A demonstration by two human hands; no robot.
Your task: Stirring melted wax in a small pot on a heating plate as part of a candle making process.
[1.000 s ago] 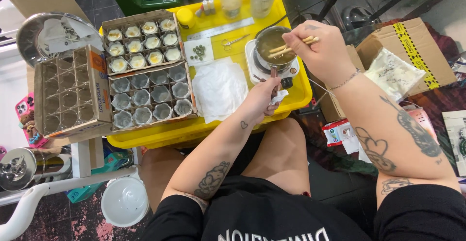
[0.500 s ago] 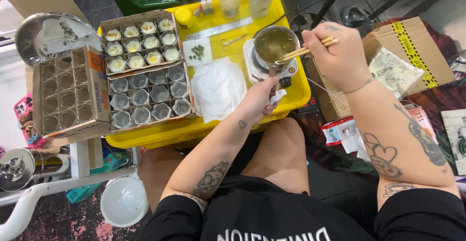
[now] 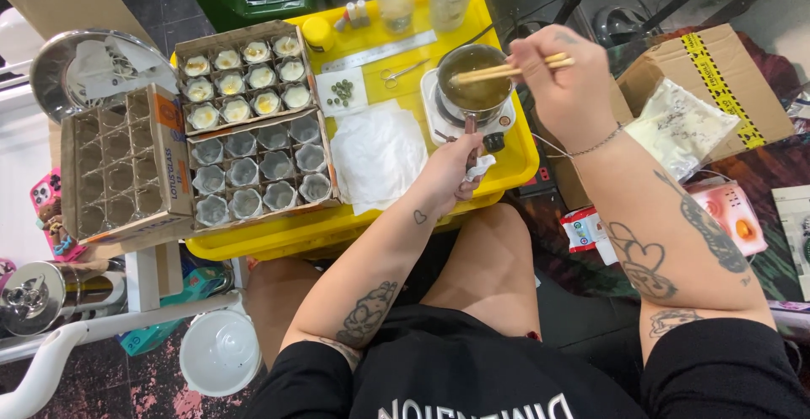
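Head view: right hand (image 3: 567, 81) clamped on wooden chopsticks (image 3: 506, 70), tips over the small metal pot (image 3: 472, 81) of yellowish liquid, which sits on a white burner (image 3: 439, 113) near the yellow tray's (image 3: 354, 225) right edge. Left hand (image 3: 451, 174) closed round the pot handle (image 3: 472, 145) w/ a bit of white paper. White cloth (image 3: 380, 153) mid-tray; boxes of filled cups (image 3: 245, 73) and empty cups (image 3: 257, 166) at tray's left side.
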